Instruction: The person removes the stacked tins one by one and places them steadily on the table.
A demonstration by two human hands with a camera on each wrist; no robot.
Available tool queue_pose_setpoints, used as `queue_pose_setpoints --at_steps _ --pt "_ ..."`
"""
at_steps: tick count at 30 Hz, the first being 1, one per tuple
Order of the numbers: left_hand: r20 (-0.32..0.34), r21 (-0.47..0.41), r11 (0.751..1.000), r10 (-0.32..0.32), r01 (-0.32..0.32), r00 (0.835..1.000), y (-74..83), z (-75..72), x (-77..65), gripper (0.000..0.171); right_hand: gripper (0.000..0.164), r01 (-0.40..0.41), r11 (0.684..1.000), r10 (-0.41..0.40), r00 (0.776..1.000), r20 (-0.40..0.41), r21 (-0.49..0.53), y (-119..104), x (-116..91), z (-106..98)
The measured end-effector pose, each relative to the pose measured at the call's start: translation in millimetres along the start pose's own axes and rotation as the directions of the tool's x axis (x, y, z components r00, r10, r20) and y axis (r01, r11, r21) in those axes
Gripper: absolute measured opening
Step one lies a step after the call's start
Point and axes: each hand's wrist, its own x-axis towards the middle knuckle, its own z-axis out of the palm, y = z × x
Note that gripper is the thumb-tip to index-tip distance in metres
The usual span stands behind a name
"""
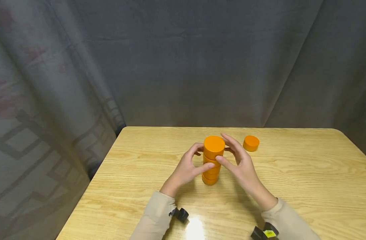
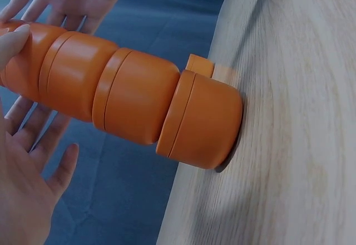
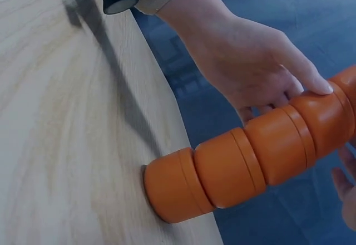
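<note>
A column of several round orange canisters [image 1: 211,175] stands upright on the table, each with a seam near its upper rim. Around its upper part, my left hand [image 1: 187,166] holds a canister [image 3: 322,119] just below the top one, thumb in front and fingers reaching behind. The top canister [image 1: 214,145] lies between the thumb and fingers of my right hand [image 1: 241,165]; that thumb touches its lower front edge while the index finger extends behind it. In the left wrist view the column's top is cut off. Fingertips behind the column are partly hidden.
A single orange round piece [image 1: 251,143] sits toward the back right of the wooden table [image 1: 306,173]. Behind the table's far edge hangs a dark grey curtain [image 1: 195,66]. Black wrist devices [image 1: 180,214] are on both forearms.
</note>
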Motion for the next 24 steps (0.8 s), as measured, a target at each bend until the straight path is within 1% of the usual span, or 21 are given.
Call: queue_pose_setpoints --at_steps 4,11,12,18,24 --pt "0.001 0.003 1.0 -0.001 0.001 1.0 1.0 -0.3 0.0 0.044 0.066 -0.007 1.0 0.007 1.0 0.018 -0.024 -2 3 0" --pt "-0.002 0.011 1.0 -0.01 0.01 1.0 -37.1 7.9 5.3 0.05 0.06 0.0 0.999 0.0 1.0 0.023 -0.035 -2 4 1" --pt "-0.004 0.01 1.0 -0.007 0.007 1.0 -39.3 8.6 5.2 0.05 0.06 -0.001 0.999 0.001 1.0 0.023 -0.034 -2 4 0" --pt "-0.015 0.0 1.0 0.023 -0.023 1.0 -44.7 9.7 5.0 0.049 0.063 -0.036 0.998 0.037 0.999 0.026 -0.042 0 3 -1" --pt "-0.018 0.0 1.0 0.025 -0.025 1.0 -43.9 9.1 4.8 0.047 0.06 -0.063 0.997 0.064 0.997 0.031 -0.045 0 4 -1"
